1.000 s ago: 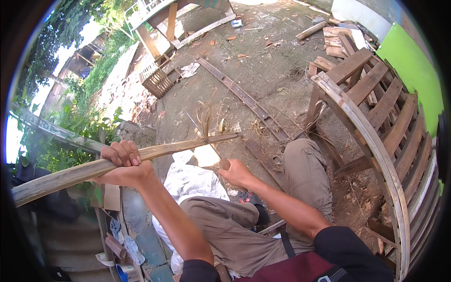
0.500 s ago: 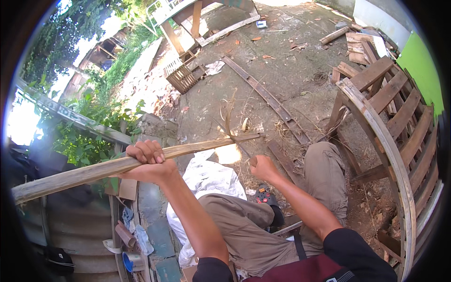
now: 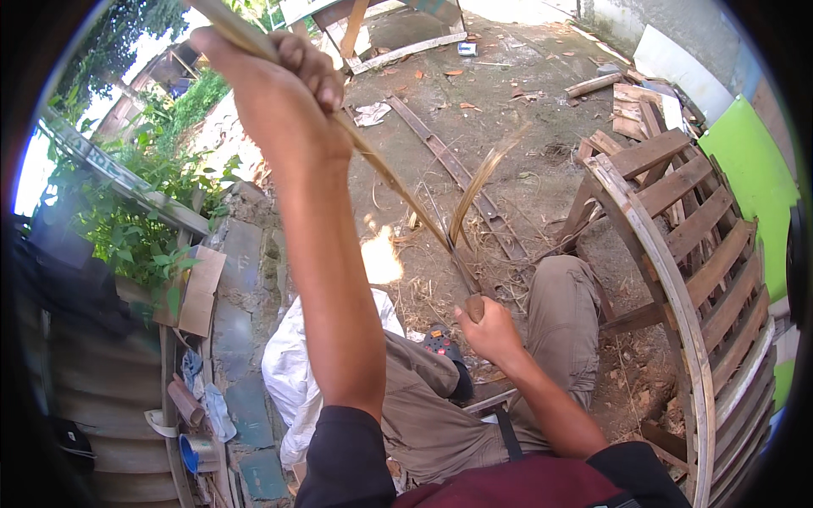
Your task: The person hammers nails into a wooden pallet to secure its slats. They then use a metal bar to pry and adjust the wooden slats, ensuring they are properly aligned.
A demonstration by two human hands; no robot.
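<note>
My left hand (image 3: 284, 102) is raised at the upper left, its fingers wrapped round a long strip of wood (image 3: 389, 176). From that fist the strip slants down to the right. My right hand (image 3: 495, 330), low in front of my knees, grips a knife (image 3: 475, 306) by its brown wooden handle. The dark blade points up and away from me and meets the strip near its lower end. A frayed, pale sliver (image 3: 483, 182) stands up from there; whether it is still joined to the strip, I cannot tell.
A curved rack of wooden slats (image 3: 703, 245) stands close on my right. White sacking (image 3: 292, 372) lies by my left leg. A long brown rail (image 3: 449, 161) lies on the ground ahead. Wood scraps (image 3: 631, 110) are piled at the far right. A low block wall (image 3: 246, 339) runs along my left.
My left hand has swung up, tilting the strip from nearly level to steep. My right hand has moved slightly right and down with the knife. The view has shifted a little.
</note>
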